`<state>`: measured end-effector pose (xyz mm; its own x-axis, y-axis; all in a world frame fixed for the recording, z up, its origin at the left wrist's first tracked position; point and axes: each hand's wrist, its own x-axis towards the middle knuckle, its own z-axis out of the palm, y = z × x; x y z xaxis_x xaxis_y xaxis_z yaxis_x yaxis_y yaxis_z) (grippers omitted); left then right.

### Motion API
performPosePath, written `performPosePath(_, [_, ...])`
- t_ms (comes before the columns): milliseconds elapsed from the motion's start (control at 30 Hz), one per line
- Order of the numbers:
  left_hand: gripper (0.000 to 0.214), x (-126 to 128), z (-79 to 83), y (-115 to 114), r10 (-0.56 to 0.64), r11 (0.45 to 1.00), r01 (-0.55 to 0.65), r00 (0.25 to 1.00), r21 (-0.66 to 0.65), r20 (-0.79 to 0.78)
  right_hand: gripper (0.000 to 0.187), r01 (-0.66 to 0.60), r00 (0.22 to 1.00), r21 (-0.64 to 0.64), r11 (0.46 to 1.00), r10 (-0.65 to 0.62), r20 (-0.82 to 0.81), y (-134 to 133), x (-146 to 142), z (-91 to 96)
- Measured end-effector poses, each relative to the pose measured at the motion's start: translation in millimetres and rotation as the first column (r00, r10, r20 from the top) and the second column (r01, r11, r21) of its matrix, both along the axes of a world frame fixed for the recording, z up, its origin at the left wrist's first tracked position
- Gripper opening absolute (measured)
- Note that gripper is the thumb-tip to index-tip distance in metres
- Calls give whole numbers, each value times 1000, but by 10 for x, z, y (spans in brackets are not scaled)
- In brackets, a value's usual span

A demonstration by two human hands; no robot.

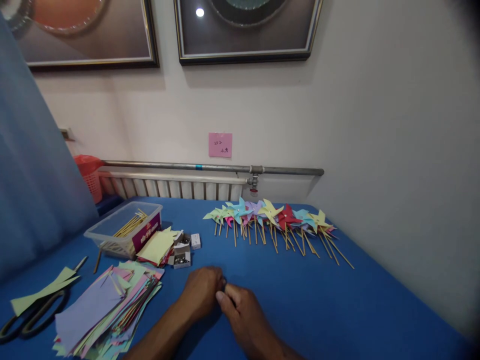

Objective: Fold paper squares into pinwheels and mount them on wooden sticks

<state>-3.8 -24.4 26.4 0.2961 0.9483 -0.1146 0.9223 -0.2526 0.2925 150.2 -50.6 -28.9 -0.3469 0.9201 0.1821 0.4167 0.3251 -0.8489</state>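
Note:
My left hand (204,290) and my right hand (245,312) meet low in the middle of the view, just over the blue tabletop (307,310). Both are closed, with the knuckles touching or nearly so. The left fingers curl under, out of sight. On the right, the thumb presses against the curled fingers. Whatever lies in them, if anything, is hidden. Nearest to the left hand stand small open boxes of metal pins (182,259). Beyond both hands lies a row of finished paper pinwheels (270,211) in several colours, their wooden sticks pointing toward me.
At left are a clear plastic tub (112,222) of wooden sticks (131,223), yellow paper squares (155,247), a heap of coloured paper (93,310) and black-handled scissors (45,312) under a green paper strip (48,290). A pipe (168,165) and radiator (180,187) line the wall.

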Motion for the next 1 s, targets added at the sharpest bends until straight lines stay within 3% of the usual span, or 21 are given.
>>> performPosePath(733, [24,17,67,-29,9,999,-9,1000,-33,-10,41,-1,1000,-8,1000,1,-29,-6,6,-20])
performPosePath(1000, [23,-8,-13,1,5,1000,-5,1000,-7,17,41,9,999,-8,1000,-9,-31,-14,7,8])
